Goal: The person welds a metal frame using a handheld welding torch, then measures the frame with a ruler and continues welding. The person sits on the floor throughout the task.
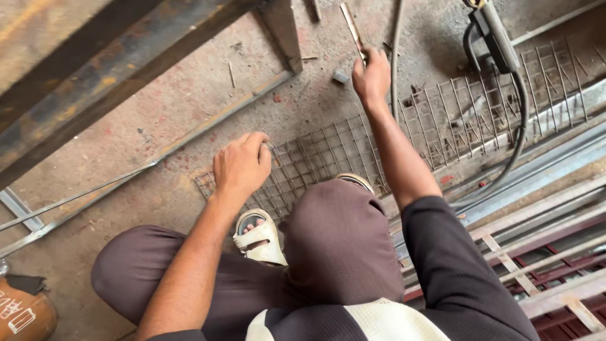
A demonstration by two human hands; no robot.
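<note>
orange cylinder (22,312) cut off by edge; wire mesh (315,158) part-hidden under knee

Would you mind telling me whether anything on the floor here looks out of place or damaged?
The wire mesh panel under the left hand has a ragged near-left edge with loose wire ends. Short metal offcuts lie scattered on the concrete floor near the right hand. Otherwise nothing stands out.

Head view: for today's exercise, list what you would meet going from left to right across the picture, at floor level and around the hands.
Orange container → thin metal rod → left hand on the wire mesh panel → right hand gripping a metal strip → black cable → stacked metal frames.
</note>
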